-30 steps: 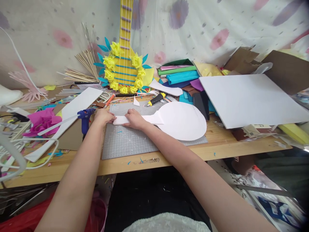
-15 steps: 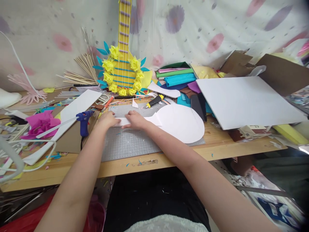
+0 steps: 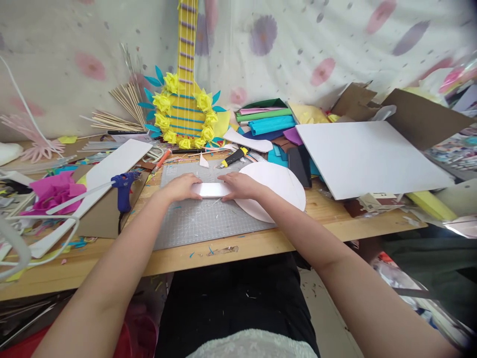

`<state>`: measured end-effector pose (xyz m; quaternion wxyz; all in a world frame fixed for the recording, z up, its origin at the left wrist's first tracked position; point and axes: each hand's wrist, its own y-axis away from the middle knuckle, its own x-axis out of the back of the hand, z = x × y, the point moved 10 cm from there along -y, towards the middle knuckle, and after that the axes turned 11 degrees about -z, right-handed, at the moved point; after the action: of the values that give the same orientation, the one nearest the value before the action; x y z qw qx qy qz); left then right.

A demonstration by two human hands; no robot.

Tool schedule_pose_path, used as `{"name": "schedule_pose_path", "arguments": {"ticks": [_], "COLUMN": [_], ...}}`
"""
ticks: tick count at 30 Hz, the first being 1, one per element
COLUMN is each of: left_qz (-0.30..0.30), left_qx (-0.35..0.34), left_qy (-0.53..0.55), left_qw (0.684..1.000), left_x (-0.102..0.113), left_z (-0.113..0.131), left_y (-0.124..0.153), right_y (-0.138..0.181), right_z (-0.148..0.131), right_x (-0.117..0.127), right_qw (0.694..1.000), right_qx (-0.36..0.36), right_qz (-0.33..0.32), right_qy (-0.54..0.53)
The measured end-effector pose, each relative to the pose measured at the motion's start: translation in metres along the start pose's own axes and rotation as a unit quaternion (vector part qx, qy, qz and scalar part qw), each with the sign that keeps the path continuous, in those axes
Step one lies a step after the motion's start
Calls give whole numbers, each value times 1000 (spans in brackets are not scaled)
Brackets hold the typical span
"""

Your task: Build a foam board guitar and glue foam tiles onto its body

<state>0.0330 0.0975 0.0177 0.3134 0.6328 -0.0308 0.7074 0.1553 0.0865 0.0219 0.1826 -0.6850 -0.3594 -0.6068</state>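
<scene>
My left hand is closed on the left end of a white foam board strip. My right hand grips the same strip farther right, thumb at the near edge and fingers at the far edge. Beneath the strip lies a grey cutting mat with a printed grid. A large rounded white board piece rests on the mat's right side, partly covered by my right hand and forearm. Behind my hands are a yellow and black utility knife and a small white scrap.
A blue glue gun and long white board piece lie left. At the back stands a yellow guitar model with paper flowers. A white board, dark phone and coloured paper rolls sit right.
Both hands have shifted right relative to the mat and moved farther apart along the strip. The strip's flared end, visible before over the rounded piece, is now hidden. The view has turned slightly.
</scene>
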Motion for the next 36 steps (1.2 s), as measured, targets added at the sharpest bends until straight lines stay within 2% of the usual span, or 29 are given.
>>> {"name": "schedule_pose_path", "arguments": {"ticks": [6, 20, 25, 29, 32, 34, 36], "left_qz": [-12, -7, 12, 34, 65, 102, 168], "left_qx": [12, 20, 21, 24, 19, 22, 26], "left_qy": [-16, -56, -60, -60, -55, -55, -65], "left_qw": [1000, 998, 998, 997, 996, 993, 983], "left_x": [2, 4, 12, 18, 23, 30, 42], "left_z": [-3, -2, -2, 0, 6, 9, 12], "left_y": [6, 13, 16, 19, 18, 17, 21], "right_y": [-4, -7, -4, -1, -2, -1, 2], "right_z": [-9, -16, -12, -12, -16, -21, -23], "right_x": [4, 7, 12, 15, 27, 39, 54], "right_qw": [1000, 999, 997, 994, 990, 986, 980], "right_qx": [22, 19, 46, 51, 47, 54, 62], "right_qz": [-3, -21, 12, 34, 64, 95, 135], "right_qy": [22, 42, 55, 95, 115, 125, 130]}}
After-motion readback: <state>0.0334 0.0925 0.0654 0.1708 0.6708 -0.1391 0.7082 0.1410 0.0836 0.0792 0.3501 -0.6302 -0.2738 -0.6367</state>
